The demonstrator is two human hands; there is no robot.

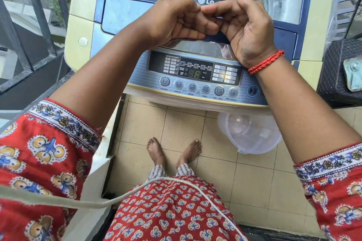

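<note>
Beyond the sleeve [45, 152], left hand [176, 19] and right hand [246, 27] curl round the lid [125, 13] edge just above the panel [194, 70], apparently to lift it.

Blue glass-paned lid [125, 11] of the cream top-loading washing machine [82, 25] is gripped at its front edge by left hand [176, 19] and right hand [248, 31], fingertips touching. Clear plastic tub [254, 139] is seen on the tiled floor [176, 123].

Home balcony laundry corner: washing machine [195, 76]
</note>
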